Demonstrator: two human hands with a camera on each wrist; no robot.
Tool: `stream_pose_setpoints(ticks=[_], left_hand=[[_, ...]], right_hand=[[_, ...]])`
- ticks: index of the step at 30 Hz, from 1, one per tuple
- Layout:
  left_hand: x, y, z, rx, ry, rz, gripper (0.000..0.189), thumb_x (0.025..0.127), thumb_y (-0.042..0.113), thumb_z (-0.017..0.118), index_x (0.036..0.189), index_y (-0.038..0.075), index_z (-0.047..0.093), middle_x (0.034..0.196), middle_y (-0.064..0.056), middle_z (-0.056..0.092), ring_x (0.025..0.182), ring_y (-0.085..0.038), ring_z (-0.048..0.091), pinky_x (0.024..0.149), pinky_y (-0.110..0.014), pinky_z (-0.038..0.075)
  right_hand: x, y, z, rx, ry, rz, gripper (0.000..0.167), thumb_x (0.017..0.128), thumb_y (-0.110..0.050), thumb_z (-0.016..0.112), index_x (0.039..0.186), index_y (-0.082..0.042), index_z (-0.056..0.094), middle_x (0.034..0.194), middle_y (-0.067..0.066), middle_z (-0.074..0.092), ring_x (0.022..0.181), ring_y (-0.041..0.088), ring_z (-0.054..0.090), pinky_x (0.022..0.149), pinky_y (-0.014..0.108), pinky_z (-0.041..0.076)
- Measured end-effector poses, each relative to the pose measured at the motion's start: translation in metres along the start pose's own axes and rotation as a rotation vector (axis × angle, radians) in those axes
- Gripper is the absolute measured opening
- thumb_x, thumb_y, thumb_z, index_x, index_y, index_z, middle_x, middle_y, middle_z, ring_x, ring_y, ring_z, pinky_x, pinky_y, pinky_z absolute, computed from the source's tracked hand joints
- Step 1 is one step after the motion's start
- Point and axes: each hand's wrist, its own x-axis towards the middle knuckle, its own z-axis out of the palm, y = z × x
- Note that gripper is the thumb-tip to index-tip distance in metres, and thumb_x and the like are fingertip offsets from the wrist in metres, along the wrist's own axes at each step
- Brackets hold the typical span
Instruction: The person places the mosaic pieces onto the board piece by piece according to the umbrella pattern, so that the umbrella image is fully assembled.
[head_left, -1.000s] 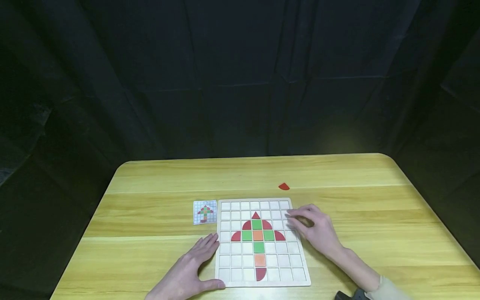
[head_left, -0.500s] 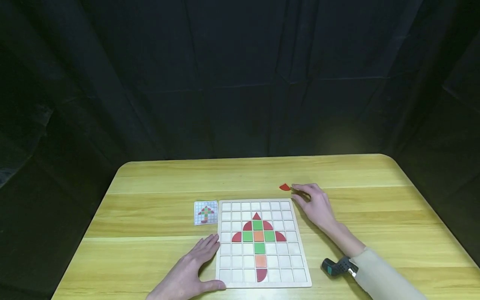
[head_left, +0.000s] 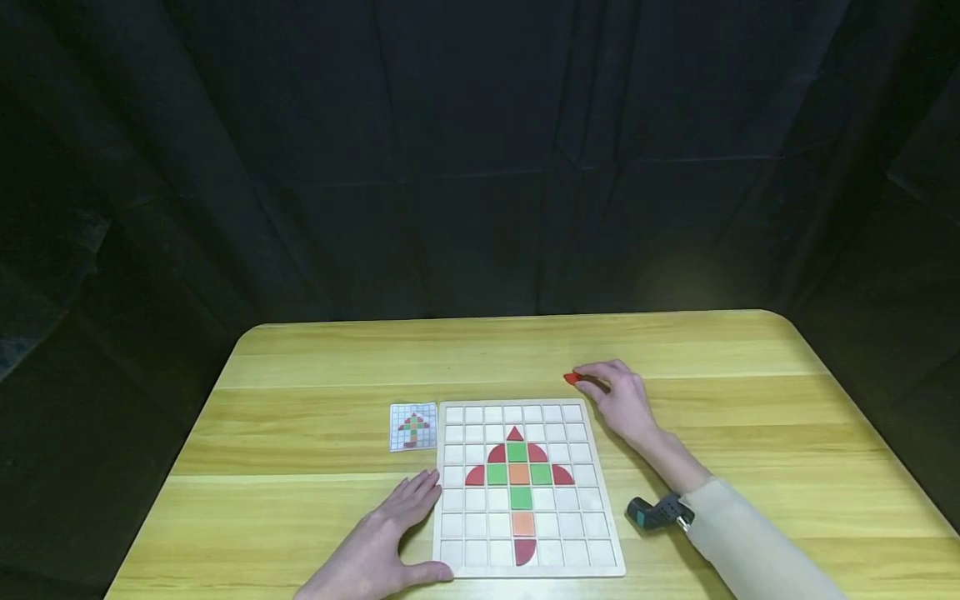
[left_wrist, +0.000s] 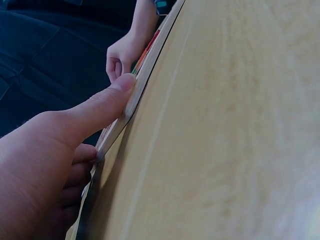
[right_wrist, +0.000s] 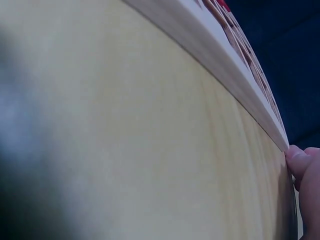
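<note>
A square wooden grid board (head_left: 454, 560) lies flat on the table, with red, green and orange tiles making an arrow-like figure. My left hand (head_left: 390, 533) rests against its left side, fingertips at the edge and thumb at the near corner; the left wrist view shows the thumb (left_wrist: 102, 105) lying along the board's rim. Beyond the far right corner, my right hand (head_left: 622, 404) pinches a loose red fan-shaped tile (head_left: 571, 378) between thumb and index finger. In the right wrist view only part of that hand shows at the right edge, and the tile is hidden.
Left of the board lies a small printed card (head_left: 413, 427) with a similar coloured figure on a grid. A black device (head_left: 660, 512) is worn at the right wrist, close over the wooden table (head_left: 750, 417). Dark cloth (head_left: 480, 167) hangs behind the table.
My right hand has moved from the board's right side up to the red tile beyond it, and its thumb and index finger have closed on the tile. The left hand stays put.
</note>
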Motion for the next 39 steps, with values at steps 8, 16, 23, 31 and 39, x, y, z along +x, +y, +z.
stream_pose_setpoints(ticks=[8, 16, 23, 31, 39], left_hand=[[0.001, 0.001, -0.001, -0.008, -0.019, -0.019, 0.099, 0.079, 0.071, 0.067, 0.152, 0.008, 0.042, 0.164, -0.001, 0.029, 0.15, -0.031, 0.028, 0.117, -0.053, 0.033], [0.0, 0.001, -0.001, 0.005, 0.014, 0.008, 0.097, 0.08, 0.07, 0.067, 0.15, 0.006, 0.045, 0.163, -0.002, 0.032, 0.149, -0.032, 0.03, 0.115, -0.053, 0.036], [-0.001, 0.001, -0.001, 0.01, 0.016, 0.005, 0.098, 0.08, 0.071, 0.066, 0.151, 0.006, 0.044, 0.163, -0.001, 0.031, 0.149, -0.032, 0.03, 0.115, -0.053, 0.035], [0.0, 0.002, -0.001, 0.021, 0.014, 0.002, 0.099, 0.079, 0.072, 0.066, 0.151, 0.007, 0.043, 0.163, -0.002, 0.032, 0.149, -0.032, 0.031, 0.115, -0.053, 0.036], [-0.001, 0.002, 0.0, 0.012, 0.004, 0.005, 0.098, 0.08, 0.071, 0.066, 0.15, 0.006, 0.044, 0.163, -0.003, 0.031, 0.149, -0.032, 0.03, 0.116, -0.053, 0.035]], right_hand=[[-0.013, -0.007, -0.009, 0.009, 0.039, 0.038, 0.021, 0.079, -0.01, 0.085, 0.098, -0.007, 0.078, 0.093, 0.007, 0.076, 0.089, 0.024, 0.067, 0.074, 0.035, 0.054], [-0.039, -0.041, -0.019, 0.017, 0.042, 0.032, 0.024, 0.076, -0.014, 0.087, 0.098, -0.011, 0.078, 0.094, 0.002, 0.077, 0.091, 0.02, 0.07, 0.073, 0.036, 0.058], [-0.071, -0.081, -0.013, 0.172, -0.017, 0.025, 0.025, 0.073, -0.011, 0.088, 0.096, -0.015, 0.078, 0.089, -0.003, 0.074, 0.073, 0.006, 0.063, 0.058, 0.022, 0.054], [-0.103, -0.121, -0.002, 0.305, -0.086, -0.053, 0.024, 0.073, -0.012, 0.087, 0.095, -0.017, 0.077, 0.088, -0.006, 0.072, 0.076, 0.011, 0.067, 0.063, 0.021, 0.057], [-0.132, -0.137, 0.014, 0.328, -0.092, -0.315, 0.029, 0.071, -0.012, 0.089, 0.096, -0.018, 0.075, 0.092, -0.006, 0.067, 0.083, 0.009, 0.062, 0.07, 0.012, 0.051]])
